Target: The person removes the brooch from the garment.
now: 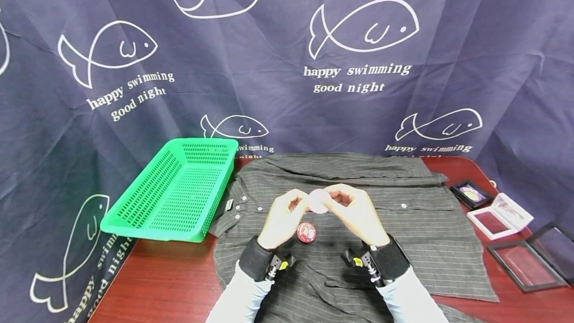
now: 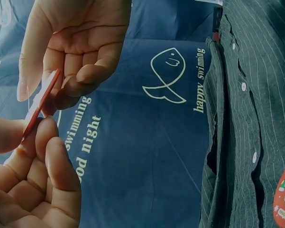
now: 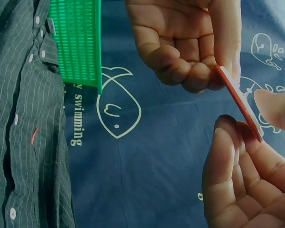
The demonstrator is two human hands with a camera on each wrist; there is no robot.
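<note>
A thin round badge (image 1: pixel 319 201), pale on the side seen from the head and red along its other side, is held up above a dark pinstriped shirt (image 1: pixel 417 233). My left hand (image 1: pixel 284 216) pinches its left edge between thumb and fingers. On the opposite edge my right hand (image 1: pixel 356 211) pinches it the same way. Both wrist views show the badge (image 2: pixel 43 99) edge-on and tilted between the two sets of fingertips. Below the hands, a second round red badge (image 1: pixel 306 232) with a white printed figure lies on the shirt.
A green plastic basket (image 1: pixel 215 236) stands at the left of the red-brown table (image 1: pixel 170 278). Along the right edge are a small black box (image 1: pixel 471 194), an opened white case (image 1: pixel 501 217) and an opened black frame case (image 1: pixel 529 265). A blue fish-print curtain (image 1: pixel 287 64) hangs behind.
</note>
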